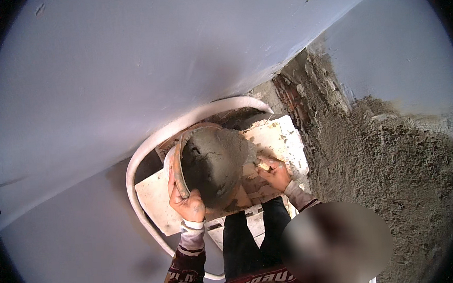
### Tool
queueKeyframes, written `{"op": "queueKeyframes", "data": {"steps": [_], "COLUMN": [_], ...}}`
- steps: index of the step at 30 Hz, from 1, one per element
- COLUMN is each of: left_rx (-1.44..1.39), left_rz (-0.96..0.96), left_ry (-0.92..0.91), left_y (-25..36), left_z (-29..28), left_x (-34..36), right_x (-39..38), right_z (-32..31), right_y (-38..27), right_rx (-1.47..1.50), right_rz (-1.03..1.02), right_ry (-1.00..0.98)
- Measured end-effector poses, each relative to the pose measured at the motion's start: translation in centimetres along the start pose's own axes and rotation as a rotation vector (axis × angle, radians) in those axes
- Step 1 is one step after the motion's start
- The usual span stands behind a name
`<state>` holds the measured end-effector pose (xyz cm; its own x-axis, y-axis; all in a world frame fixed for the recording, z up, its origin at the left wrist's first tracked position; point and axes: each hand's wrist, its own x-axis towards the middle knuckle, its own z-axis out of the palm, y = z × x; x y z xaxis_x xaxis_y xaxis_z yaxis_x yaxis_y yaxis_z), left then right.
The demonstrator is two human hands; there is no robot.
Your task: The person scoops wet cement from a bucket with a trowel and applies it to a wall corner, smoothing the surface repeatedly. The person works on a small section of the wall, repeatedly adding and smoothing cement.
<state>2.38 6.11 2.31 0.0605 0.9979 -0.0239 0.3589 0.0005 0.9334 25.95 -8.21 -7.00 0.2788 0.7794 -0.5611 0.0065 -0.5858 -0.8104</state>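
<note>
A round bowl (176,165) of wet grey mortar (209,160) is in the middle, tipped toward its right side. My left hand (188,202) is closed around the bowl's near left rim, thumb on the edge. On the bowl's right, my right hand (275,174) grips the pale yellowish handle of what looks like a trowel (263,165). Its blade seems coated in mortar at the bowl's right edge, so its outline cannot be made out. Below both hands lies a pale, mortar-spattered board (155,200).
A thick white hose (135,168) loops around the board's far and left sides. Smooth bluish-grey walls (129,69) rise ahead and to the left. Rough grey mortar (373,158) covers the right wall, with reddish exposed brick (292,97) near the corner. My legs (238,242) stand close below.
</note>
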Motion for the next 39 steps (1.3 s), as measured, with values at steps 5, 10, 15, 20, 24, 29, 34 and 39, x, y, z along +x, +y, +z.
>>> {"op": "queueKeyframes", "data": {"steps": [5, 10, 15, 20, 24, 29, 34, 39], "left_rx": [0.012, -0.076, -0.133, -0.183, -0.148, -0.194, -0.207, -0.148], "left_rz": [0.034, -0.082, -0.141, -0.200, -0.182, -0.178, -0.116, -0.187], "left_ry": [0.034, 0.103, 0.144, 0.116, 0.126, 0.156, 0.181, 0.263], "left_y": [0.3, -0.1, -0.6, -0.2, -0.8, 1.4, 0.1, 0.6], "left_z": [0.2, 0.3, -0.5, -0.4, -0.4, 0.1, 1.3, 1.2], "left_x": [0.5, 1.2, 1.2, 1.2, 1.0, 1.2, 0.9, 1.2], "right_x": [1.0, 1.2, 1.3, 3.3, 6.5, 13.5, 27.7, 31.7], "right_z": [-0.6, -0.7, -1.5, -3.7, -4.6, -8.3, -17.7, -15.8], "right_y": [1.3, 3.4, 1.5, 1.1, 0.0, -1.2, 3.8, 4.9], "right_rx": [-0.144, 0.014, 0.036, 0.054, 0.456, 0.727, 0.950, 0.941], "right_rz": [-0.096, -0.075, -0.197, -0.059, 0.166, 0.349, 0.539, 0.479], "right_ry": [0.024, 0.006, 0.109, 0.290, 0.262, 0.203, 0.259, 0.505]}}
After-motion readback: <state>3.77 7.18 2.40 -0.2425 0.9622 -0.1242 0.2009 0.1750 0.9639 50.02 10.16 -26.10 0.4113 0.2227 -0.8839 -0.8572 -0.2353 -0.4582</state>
